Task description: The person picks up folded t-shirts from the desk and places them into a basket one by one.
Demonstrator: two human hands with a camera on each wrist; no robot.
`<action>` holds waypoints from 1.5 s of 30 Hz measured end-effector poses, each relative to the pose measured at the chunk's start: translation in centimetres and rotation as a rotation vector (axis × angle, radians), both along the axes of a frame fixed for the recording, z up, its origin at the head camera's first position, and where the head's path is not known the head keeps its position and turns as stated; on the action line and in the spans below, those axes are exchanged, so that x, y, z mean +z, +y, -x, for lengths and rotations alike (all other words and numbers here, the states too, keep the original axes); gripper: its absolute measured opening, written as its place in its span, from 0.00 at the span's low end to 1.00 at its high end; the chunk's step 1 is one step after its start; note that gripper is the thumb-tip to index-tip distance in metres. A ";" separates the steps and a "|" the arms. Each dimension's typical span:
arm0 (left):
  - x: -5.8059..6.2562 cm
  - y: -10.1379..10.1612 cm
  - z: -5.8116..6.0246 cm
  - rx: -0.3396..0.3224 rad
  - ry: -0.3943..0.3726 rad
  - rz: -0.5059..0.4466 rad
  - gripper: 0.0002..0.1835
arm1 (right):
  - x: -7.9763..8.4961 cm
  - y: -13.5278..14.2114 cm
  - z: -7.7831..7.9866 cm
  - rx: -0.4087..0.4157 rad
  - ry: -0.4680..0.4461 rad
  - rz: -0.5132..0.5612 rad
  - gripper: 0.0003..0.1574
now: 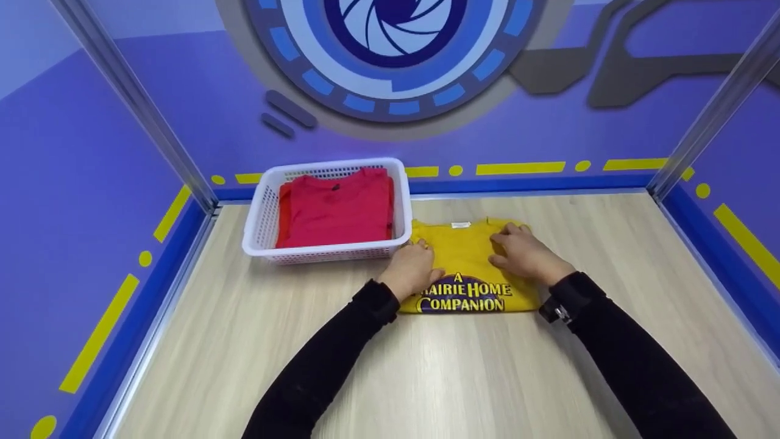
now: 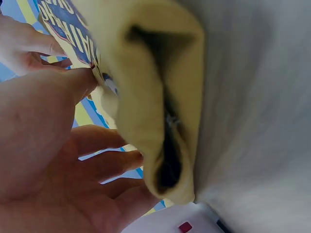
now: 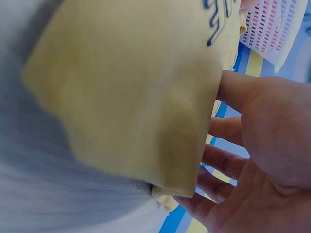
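A folded yellow T-shirt (image 1: 463, 250) lies on the table, its dark-backed "Home Companion" print towards me and a white neck label at the far edge. On its left side rests my left hand (image 1: 411, 269), thumb and fingertips touching the cloth. My right hand (image 1: 524, 253) lies on the right side, fingers spread and lightly bent against the fabric. Folded layers of the shirt (image 2: 136, 92) gape at the side edge in the left wrist view. In the right wrist view, fairly straight fingertips meet the surface of the shirt (image 3: 121, 92).
Left of the yellow shirt stands a white perforated plastic basket (image 1: 329, 250), close to the left hand. Inside it lies a folded red shirt (image 1: 341, 213) over an orange-red one (image 1: 284, 213). Blue printed panels (image 1: 463, 146) wall the wooden table (image 1: 463, 372) at back and sides.
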State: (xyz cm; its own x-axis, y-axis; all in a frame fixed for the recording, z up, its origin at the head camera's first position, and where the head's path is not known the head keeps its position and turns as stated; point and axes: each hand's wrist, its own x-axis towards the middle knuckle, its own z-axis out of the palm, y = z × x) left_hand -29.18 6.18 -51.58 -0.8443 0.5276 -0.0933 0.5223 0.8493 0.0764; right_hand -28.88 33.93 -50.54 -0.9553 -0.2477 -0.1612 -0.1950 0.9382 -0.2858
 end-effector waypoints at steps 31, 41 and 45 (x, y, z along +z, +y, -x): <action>0.0 -4.0 -9.4 -0.108 0.133 -0.011 0.41 | -0.5 -1.7 -9.1 0.064 0.095 0.022 0.37; 0.4 -6.6 -10.5 -0.147 0.113 -0.123 0.31 | -0.9 -2.6 -11.0 0.081 0.115 0.049 0.35; 1.3 -7.4 -8.9 -0.100 0.047 -0.235 0.21 | 0.6 -1.7 -9.8 0.059 0.067 0.149 0.29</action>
